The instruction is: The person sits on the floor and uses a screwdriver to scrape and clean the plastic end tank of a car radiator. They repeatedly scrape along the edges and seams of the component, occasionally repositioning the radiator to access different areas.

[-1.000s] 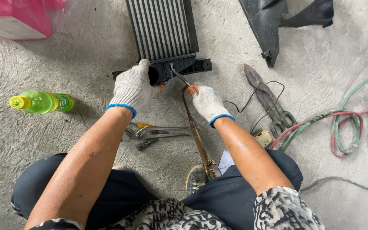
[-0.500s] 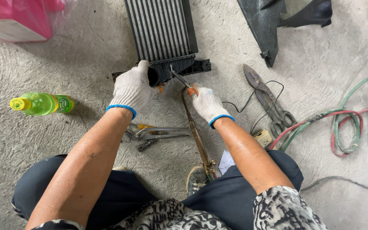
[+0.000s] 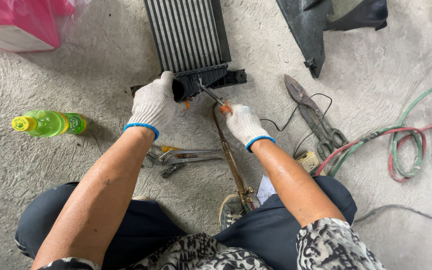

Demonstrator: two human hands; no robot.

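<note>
Compared with the frame one second earlier, both hands, the radiator and every loose item on the floor hold the same positions; no shift is visible.

Nearest, a brass torch tube runs from the shoe up toward the right hand. Left of it, pliers lie on the concrete floor. Right of it sits a small beige box, with a thin black wire looping away from it.

The right hand, in a white knit glove with a blue cuff, is closed around an orange-handled tool whose metal tip touches the lower edge of the radiator. The left hand, gloved alike, is clenched around the black outlet pipe at the near left corner of the radiator, a dark finned core lying flat in the middle far part of the scene.

Right of the right hand lie tin snips, tips pointing far. Further right, red and green hoses coil on the floor.

At the left, a green plastic bottle lies on its side, yellow cap to the left, with a green, red and white label band at its right end. At far left sits a pink package in clear film with a white panel on its near face. At far right lies a black plastic panel.
</note>
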